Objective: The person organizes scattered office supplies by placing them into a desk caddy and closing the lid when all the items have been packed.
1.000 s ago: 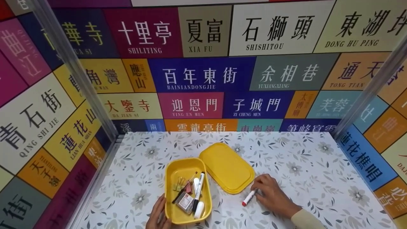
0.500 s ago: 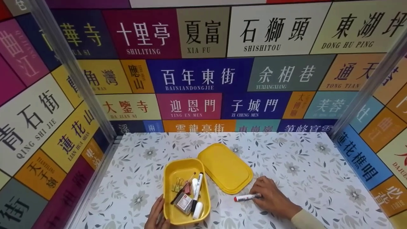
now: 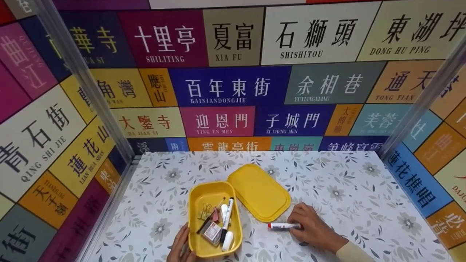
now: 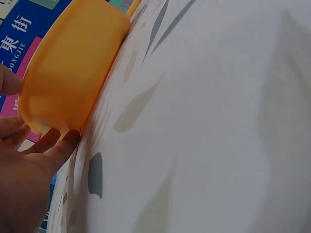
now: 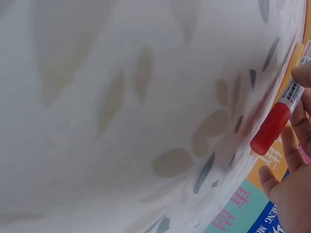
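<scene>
My left hand holds the near left corner of an open yellow plastic box; in the left wrist view its fingers lie against the box's outer wall. My right hand pinches a white whiteboard marker just above the table, its red end pointing left. The red cap shows plainly in the right wrist view. Inside the box lie a black-and-white marker, white capped pieces, a small labelled pack, a dark slim stick and wire clips.
The box's yellow lid lies flat on the table, just right of the box. A white floral cloth covers the table. Walls of coloured sign panels stand behind and at both sides, with clear corner posts.
My right hand has turned the marker from a slant to nearly level, its red end swinging left. The left hand, box and lid stay where they were.
</scene>
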`<state>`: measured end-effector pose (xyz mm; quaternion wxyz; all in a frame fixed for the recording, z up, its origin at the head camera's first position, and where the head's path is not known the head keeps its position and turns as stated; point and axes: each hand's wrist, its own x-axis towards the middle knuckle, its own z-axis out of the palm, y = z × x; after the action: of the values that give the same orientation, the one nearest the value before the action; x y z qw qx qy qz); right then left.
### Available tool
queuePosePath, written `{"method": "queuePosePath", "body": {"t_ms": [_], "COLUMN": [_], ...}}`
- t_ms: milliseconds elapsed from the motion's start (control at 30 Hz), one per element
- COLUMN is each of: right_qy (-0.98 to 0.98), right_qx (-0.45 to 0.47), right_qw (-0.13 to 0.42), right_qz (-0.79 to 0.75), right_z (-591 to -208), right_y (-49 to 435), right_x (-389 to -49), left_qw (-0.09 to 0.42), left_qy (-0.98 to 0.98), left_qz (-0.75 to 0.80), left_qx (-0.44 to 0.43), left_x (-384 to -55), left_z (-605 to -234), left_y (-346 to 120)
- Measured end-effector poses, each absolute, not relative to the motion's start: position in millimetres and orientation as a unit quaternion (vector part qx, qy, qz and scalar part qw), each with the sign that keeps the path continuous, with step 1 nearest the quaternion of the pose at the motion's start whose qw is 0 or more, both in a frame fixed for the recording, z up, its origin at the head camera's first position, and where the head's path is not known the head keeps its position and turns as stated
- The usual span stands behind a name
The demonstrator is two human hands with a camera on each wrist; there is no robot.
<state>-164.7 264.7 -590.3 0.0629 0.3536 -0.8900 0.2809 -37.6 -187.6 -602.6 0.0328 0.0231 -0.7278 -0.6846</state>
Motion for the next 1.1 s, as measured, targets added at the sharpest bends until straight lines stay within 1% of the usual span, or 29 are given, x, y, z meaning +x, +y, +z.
{"method": "queuePosePath", "body": {"t_ms": [200, 400, 500, 700, 900, 1100], "right_qy": [-0.893, -0.891, -0.888, -0.890, -0.877, -0.849], "right_qx": [0.346, 0.354, 0.357, 0.350, 0.371, 0.408], "right_qw": [0.049, 0.069, 0.082, 0.087, 0.124, 0.162], "right_qz": [0.283, 0.277, 0.278, 0.278, 0.279, 0.294], "right_z": [-585, -582, -580, -575, -573, -567], "right_y": [261, 257, 255, 250, 246, 238], "right_x": [-166, -165, -165, -166, -168, -171], "left_qw": [0.029, 0.005, 0.006, 0.007, -0.001, 0.032], "left_qy": [-0.725, -0.725, -0.727, -0.726, -0.735, -0.733], "left_qz": [-0.687, -0.687, -0.685, -0.687, -0.676, -0.679], "left_qx": [0.023, 0.037, 0.038, 0.039, 0.046, 0.005], "left_x": [-40, -40, -39, -39, -41, -39], "left_z": [-601, -597, -597, -598, -598, -604], "left_y": [-187, -186, -187, -187, -187, -190]}}
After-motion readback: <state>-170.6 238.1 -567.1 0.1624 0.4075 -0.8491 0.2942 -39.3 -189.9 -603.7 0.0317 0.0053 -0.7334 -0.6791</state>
